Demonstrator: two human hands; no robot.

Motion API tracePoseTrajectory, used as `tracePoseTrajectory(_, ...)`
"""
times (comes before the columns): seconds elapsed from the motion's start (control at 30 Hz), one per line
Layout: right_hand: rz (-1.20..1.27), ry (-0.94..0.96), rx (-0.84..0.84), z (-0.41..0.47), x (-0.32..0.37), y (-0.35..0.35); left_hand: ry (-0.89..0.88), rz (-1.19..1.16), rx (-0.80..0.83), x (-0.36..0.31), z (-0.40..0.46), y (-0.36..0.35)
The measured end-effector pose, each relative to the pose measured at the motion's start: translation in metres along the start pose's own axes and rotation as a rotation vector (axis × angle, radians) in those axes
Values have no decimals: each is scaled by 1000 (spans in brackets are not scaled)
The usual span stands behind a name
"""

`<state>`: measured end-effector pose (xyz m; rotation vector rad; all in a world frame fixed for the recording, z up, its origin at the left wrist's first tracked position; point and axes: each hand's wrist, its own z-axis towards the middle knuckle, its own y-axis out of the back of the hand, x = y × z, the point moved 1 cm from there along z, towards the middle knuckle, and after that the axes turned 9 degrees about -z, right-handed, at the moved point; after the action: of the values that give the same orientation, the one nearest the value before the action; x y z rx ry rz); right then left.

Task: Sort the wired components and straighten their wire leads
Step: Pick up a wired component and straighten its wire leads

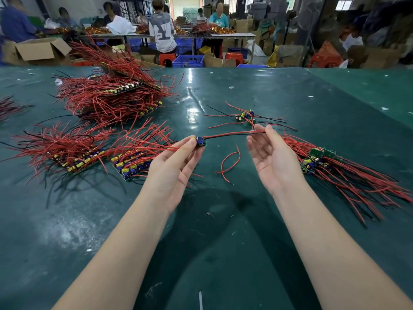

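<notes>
I have the small board [200,142] pinched in my left hand [173,166] above the tabletop [223,231]; its red and black leads [230,134] run to my right hand [271,157], fingertips lightly closed on them, palm open; light, springy wire; I'd grip the board's edges, sparing solder joints.

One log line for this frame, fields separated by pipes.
left hand pinches component | right hand holds leads stretched straight | above table | sorted pile right
</notes>
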<state>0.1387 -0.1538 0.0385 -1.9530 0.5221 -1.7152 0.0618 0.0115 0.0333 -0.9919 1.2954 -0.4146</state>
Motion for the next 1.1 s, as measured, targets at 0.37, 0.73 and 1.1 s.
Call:
tracePoseTrajectory(0.37, -248, -112, 447, -26, -28, -27, -37, 247, 106, 9, -3, -2)
tracePoseTrajectory(0.73, -168, -63, 362, -23, -29, -23, -88, 244, 66, 4, -3, -2)
tracePoseTrajectory(1.1, -232, 2, 370, -21, -27, -20, -139, 139, 2, -5, -4, -2)
